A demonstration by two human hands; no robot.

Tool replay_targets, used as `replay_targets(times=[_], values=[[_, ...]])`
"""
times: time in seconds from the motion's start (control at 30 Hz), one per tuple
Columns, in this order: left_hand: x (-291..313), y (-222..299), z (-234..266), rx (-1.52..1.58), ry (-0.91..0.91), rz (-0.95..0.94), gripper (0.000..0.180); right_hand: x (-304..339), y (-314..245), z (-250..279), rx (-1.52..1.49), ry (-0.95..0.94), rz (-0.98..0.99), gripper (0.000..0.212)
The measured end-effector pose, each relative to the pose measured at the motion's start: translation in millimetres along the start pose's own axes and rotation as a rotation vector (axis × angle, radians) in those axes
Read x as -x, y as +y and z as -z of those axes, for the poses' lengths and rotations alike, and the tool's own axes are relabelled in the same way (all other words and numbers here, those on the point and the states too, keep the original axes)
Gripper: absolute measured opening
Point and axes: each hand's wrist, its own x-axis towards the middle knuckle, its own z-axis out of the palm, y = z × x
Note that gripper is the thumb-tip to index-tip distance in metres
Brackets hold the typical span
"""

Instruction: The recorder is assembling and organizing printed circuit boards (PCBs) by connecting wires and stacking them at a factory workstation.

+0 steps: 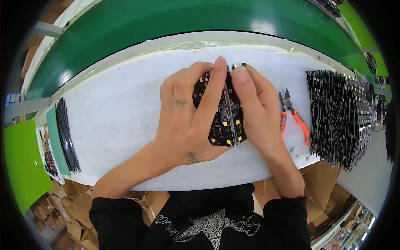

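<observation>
Black circuit boards with small yellow-white square parts are held between my two hands over the middle of the white worktop. A narrow seam runs between a left and a right section. My left hand grips the left section, its index finger lying along the face of it. Around the right section my right hand is closed, the thumb pressing near the top edge by a small metal connector. The fingers behind the boards are hidden. Right of my right hand lie cutting pliers with orange and grey handles, jaws pointing away.
A thick row of black circuit boards stands at the right of the white worktop. At the left lie thin black strips beside a tray of small parts. A green conveyor belt runs beyond; cardboard boxes sit below.
</observation>
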Motion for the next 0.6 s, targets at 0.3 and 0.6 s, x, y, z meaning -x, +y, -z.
replay_targets(times=[0.3, 0.6], values=[[1.7, -7.8, 2.4, -0.218, -0.13, 0.002, 0.116, 1.8, 6.4, -1.9, 0.117, -0.005, -0.03, 0.028], [-11.6, 9.0, 26.8, -0.357, -0.278, 0.028, 0.114, -3.8, 2.1, 7.7, 0.279, 0.112, 0.137, 0.022]])
